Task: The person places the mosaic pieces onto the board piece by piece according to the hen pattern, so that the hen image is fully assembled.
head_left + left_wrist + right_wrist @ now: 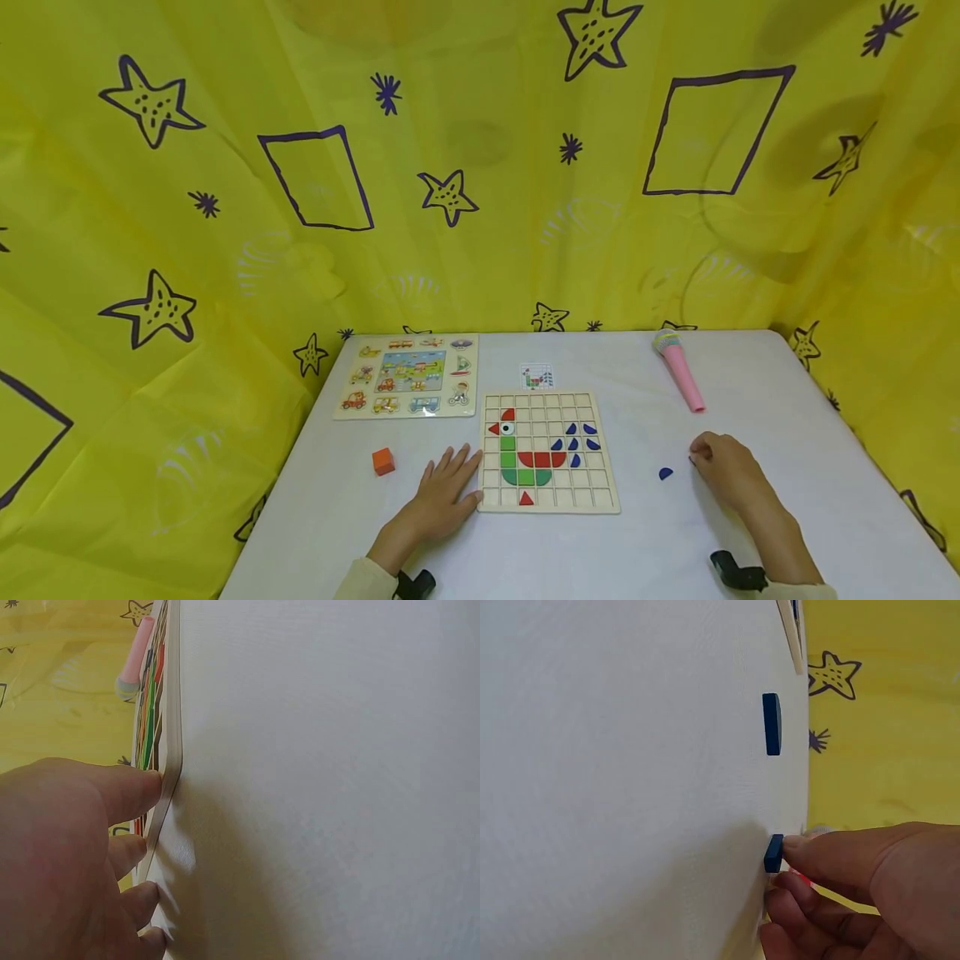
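Observation:
A wooden grid board (pixel 609 498) lies on the table with red, green and blue pieces set in a bird shape. My left hand (pixel 441 497) rests flat at its left side, fingers spread; in the left wrist view the thumb (pixel 139 796) touches the board's edge. Right of the board, my right hand (pixel 729 468) pinches a small blue piece (pixel 774 853) between thumb and fingers, down at the table surface. Another blue piece, a half-round (pixel 665 473), lies loose between that hand and the board.
Behind the board lies a small pattern card (pixel 537 376). A vehicle picture puzzle (pixel 471 400) sits at the back left, with an orange cube (pixel 383 462) in front of it. At the back right is a pink toy microphone (pixel 681 372). A yellow curtain (pixel 495 267) surrounds the table.

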Motion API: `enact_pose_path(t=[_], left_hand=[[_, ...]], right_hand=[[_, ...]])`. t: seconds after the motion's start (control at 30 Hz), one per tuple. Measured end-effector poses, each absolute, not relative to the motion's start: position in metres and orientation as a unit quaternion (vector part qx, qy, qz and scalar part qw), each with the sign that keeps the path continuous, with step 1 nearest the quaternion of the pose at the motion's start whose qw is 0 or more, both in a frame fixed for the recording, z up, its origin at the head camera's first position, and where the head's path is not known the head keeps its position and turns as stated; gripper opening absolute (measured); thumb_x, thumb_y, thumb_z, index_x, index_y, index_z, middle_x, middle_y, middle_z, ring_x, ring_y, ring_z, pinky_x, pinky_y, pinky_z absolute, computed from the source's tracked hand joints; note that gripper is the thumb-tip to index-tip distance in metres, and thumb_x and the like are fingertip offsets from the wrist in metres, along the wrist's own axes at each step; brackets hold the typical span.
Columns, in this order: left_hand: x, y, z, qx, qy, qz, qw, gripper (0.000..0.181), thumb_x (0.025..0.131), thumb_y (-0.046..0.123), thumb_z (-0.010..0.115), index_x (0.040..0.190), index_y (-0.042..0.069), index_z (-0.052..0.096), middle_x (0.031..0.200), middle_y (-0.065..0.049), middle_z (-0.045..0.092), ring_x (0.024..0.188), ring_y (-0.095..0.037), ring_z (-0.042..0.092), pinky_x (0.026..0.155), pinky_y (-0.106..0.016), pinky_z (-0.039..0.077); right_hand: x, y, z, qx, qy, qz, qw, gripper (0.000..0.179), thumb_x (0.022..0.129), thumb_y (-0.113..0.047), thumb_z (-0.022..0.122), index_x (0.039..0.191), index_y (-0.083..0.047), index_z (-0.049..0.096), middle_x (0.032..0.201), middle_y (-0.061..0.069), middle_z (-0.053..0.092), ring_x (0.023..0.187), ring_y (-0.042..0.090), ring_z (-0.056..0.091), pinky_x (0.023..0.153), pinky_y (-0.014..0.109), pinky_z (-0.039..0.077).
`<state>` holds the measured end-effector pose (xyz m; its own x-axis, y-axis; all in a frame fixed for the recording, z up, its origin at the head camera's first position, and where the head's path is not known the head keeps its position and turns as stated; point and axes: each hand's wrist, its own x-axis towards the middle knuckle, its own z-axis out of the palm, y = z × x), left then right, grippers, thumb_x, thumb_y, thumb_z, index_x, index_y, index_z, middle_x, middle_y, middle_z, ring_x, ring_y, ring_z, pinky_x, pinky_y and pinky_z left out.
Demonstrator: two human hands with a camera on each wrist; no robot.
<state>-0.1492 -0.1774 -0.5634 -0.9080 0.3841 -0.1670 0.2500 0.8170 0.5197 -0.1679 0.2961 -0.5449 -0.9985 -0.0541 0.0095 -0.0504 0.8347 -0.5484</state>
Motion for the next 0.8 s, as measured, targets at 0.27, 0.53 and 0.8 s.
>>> enact_pose_path(t=[0.27,0.53,0.8], left_hand=[[-0.1488,-0.1769,-0.5637,0.169,0.943,0.253,0.131,0.066,0.107,0.041,0.057,0.166,0.019,0.036,0.174,-0.011,0.028,0.162,-0.042,0.016,0.127,-0.07,0.01],[-0.1486,-0.1765,-0.5626,0.169,0.944,0.251,0.132,0.067,0.107,0.041,0.057,0.166,0.019,0.036,0.174,-0.011,0.027,0.162,-0.042,0.016,0.127,-0.07,0.01],[-0.1492,-0.1766,-0.5613,0.163,0.944,0.253,0.135,0.067,0.107,0.042,0.056,0.167,0.02,0.035,0.175,-0.01,0.026,0.163,-0.04,0.014,0.128,-0.069,0.008]], right_hand=[[-0.1673,0.2971,-0.5464,-0.032,0.959,-0.28,0.028,0.009,0.092,-0.003,0.072,0.093,0.003,0.065,0.086,0.012,0.064,0.081,0.027,0.06,0.072,0.042,0.05],[-0.1675,0.298,-0.5434,-0.032,0.957,-0.289,0.016,0.007,0.098,-0.001,0.065,0.098,0.004,0.069,0.092,0.017,0.07,0.089,0.035,0.064,0.08,0.053,0.054],[-0.1705,0.3048,-0.5389,0.006,0.959,-0.283,0.027,0.017,0.1,-0.003,0.061,0.106,0.011,0.068,0.1,0.028,0.067,0.094,0.042,0.064,0.085,0.062,0.053]])
